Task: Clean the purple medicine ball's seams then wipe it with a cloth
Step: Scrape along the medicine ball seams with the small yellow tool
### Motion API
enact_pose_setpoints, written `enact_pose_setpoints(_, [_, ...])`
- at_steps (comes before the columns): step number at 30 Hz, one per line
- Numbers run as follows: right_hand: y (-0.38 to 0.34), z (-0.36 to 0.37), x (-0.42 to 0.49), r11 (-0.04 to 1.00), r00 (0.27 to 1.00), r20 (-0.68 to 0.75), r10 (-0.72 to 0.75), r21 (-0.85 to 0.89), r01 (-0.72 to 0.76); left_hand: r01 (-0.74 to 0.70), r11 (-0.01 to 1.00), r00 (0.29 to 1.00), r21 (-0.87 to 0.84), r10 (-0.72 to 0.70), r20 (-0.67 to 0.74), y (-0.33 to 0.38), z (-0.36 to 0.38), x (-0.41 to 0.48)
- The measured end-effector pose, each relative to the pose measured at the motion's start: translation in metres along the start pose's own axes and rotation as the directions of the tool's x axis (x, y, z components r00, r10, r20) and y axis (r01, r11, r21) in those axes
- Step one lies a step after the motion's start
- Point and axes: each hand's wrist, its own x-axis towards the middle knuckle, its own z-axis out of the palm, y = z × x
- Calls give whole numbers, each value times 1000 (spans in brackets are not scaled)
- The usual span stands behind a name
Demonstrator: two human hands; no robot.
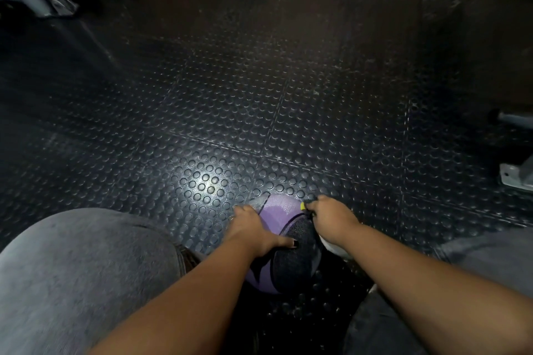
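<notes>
There was one ball (284, 212), and two hands were at it: a left hand (249, 225), a right hand (331, 217). One yellow-tipped tool (302, 206) and one white thing (334, 248) were at the ball's right. Two bolted metal feet stood well away from the ball: a left foot (60, 5), a right foot (516, 176).

This is looking like a gym: black studded rubber tiles (259, 95) are covering the floor. A grey metal frame foot (59, 5) is standing at the far left and a bolted bracket (514, 177) at the right edge, and a purple medicine ball (281, 210) is sitting on the tiles in dim light.
</notes>
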Motion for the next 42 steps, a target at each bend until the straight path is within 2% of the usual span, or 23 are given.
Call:
enact_pose_setpoints(4, [-21,-7,-5,989,988,-48,-146,-5,146,-3,1000,1000,5,3,-17,3,1,1])
enact_pose_setpoints(7, [-32,-9,-11,965,968,-27,-249,-89,246,-1,1000,1000,28,1,-7,2,3,-1])
enact_pose_setpoints(12, [-10,-7,-4,993,995,-46,-88,-85,84,-13,995,1000,102,13,-4,5,2,-8])
enact_pose_setpoints(17, [9,-1,-1,997,994,83,66,-40,-63,-53,986,999,161,53,2,10,5,-9])
enact_pose_setpoints(21, [2,-2,0,999,996,74,45,-13,-45,-55,979,998,196,60,-17,14,5,-8])
enact_pose_setpoints(27, [-25,-14,-11,985,987,33,-155,-74,157,-47,986,998,160,51,-22,15,2,-6])
enact_pose_setpoints(29, [-27,-14,-13,976,983,23,-184,-113,185,-47,986,999,163,50,-12,14,1,-8])
enact_pose_setpoints(34, [-12,-11,-5,986,998,-1,-56,-155,55,-51,982,998,180,57,-28,16,3,-13])
enact_pose_setpoints(40, [13,-1,5,994,993,79,88,-76,-82,-87,951,992,295,109,-58,20,10,-16])
enact_pose_setpoints(42, [15,0,7,995,991,91,97,-45,-93,-95,949,989,300,125,-83,20,11,-14])
